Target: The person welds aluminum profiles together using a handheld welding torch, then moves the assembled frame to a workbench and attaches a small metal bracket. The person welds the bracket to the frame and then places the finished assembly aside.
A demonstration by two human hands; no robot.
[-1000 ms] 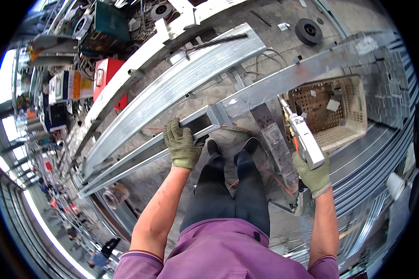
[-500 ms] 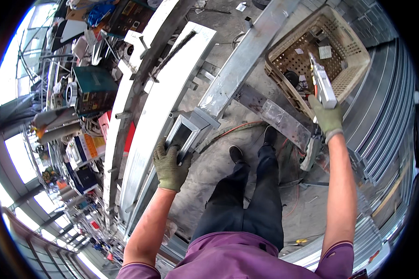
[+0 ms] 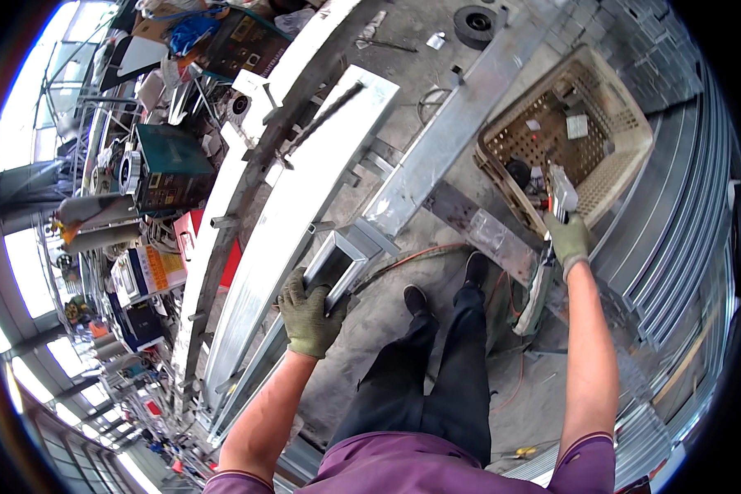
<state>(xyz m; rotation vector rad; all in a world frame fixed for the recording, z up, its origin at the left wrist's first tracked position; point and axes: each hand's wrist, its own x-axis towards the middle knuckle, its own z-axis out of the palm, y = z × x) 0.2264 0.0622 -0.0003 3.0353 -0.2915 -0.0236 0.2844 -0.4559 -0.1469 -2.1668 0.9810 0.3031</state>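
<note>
My left hand, in an olive work glove, is closed on the lower edge of a hollow square metal piece. This piece sits at the near end of a long galvanized steel beam. My right hand, gloved alike, is closed round a grey gun-shaped tool. The tool's front end points away from me, at the near side of a dirty beige plastic crate. Glove and viewing angle hide the tool's grip, and I cannot make out its exact kind.
White-topped beams run along my left. Stacked metal profiles lie on the right. A grey-green elongated object is below my right hand. An orange hose crosses the floor near my shoes. A black wheel lies at the far side.
My right hand has drawn the tool nearer and lower, and its nose no longer reaches as far over the crate. My left hand stays on the metal piece. The whole view has shifted slightly.
</note>
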